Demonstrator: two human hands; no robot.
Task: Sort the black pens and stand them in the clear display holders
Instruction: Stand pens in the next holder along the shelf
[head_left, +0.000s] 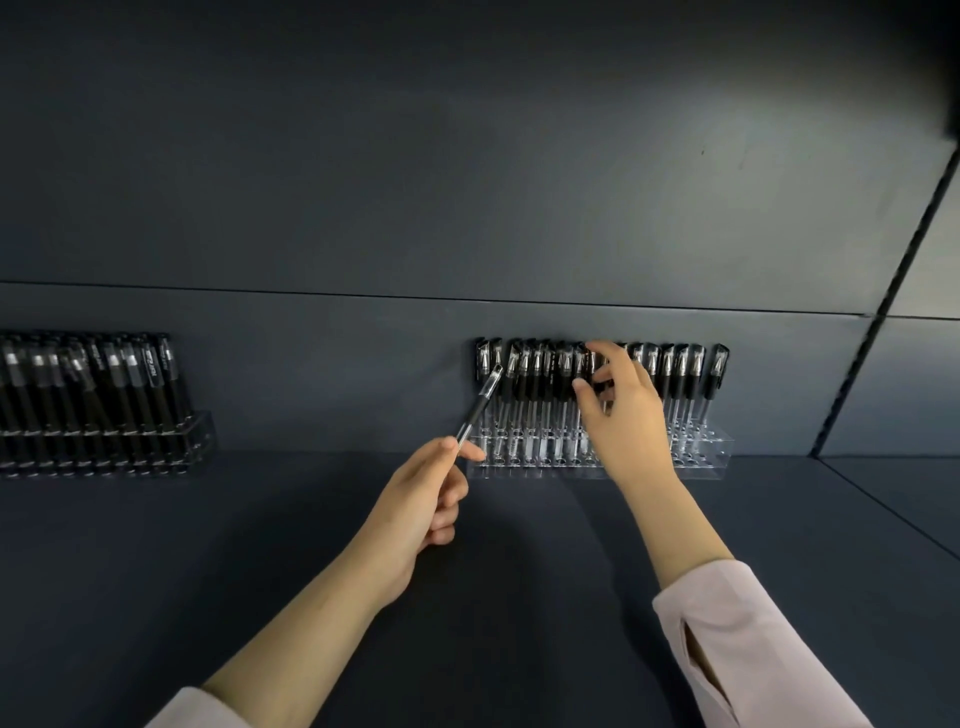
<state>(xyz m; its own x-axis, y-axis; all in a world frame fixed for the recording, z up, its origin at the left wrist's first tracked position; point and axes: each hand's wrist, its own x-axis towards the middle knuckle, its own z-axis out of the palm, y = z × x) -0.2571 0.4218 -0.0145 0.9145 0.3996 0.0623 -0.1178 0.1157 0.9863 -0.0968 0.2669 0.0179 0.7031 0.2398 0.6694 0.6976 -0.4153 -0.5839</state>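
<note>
A clear display holder (711, 457) stands against the back wall at centre right, with several black-capped pens (680, 374) upright in it. My left hand (421, 499) pinches one black pen (480, 402) by its lower end; the pen slants up to the right, its cap in front of the holder's left end. My right hand (623, 415) reaches into the middle of the row, thumb and fingers closing on a pen's black grip (602, 387). A second clear holder (200, 436) at the far left is packed with several black pens (119, 384).
The dark blue-grey shelf (291, 519) runs under both holders, with a bare stretch between them. The back wall (467, 208) rises straight behind. A vertical divider (883, 301) closes the bay on the right. Pale pink sleeves cover both forearms at the bottom.
</note>
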